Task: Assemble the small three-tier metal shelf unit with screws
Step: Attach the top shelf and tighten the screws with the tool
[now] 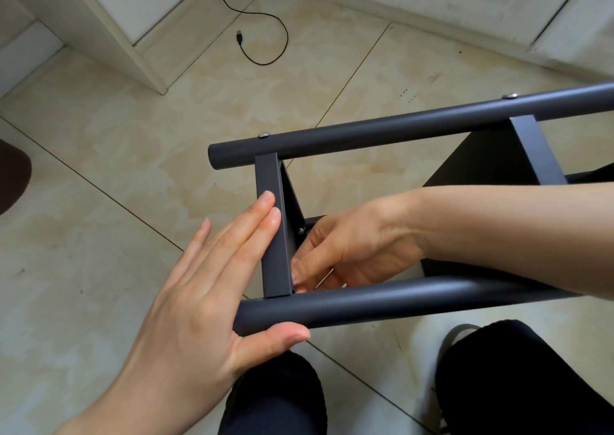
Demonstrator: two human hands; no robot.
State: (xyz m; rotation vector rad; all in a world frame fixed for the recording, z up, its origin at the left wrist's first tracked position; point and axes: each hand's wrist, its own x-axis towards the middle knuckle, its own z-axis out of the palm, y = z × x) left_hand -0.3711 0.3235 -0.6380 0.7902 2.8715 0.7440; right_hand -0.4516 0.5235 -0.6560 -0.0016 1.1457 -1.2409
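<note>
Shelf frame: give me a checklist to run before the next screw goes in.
1. Left hand steadies shelf frame, straight fingers on the shelf edge: ok.
2. Right hand at the inner corner: ok.
3. Screw in right fingers: cannot tell.
4. Far tube screws seated: ok.
5. Inner bolt tight: cannot tell.
</note>
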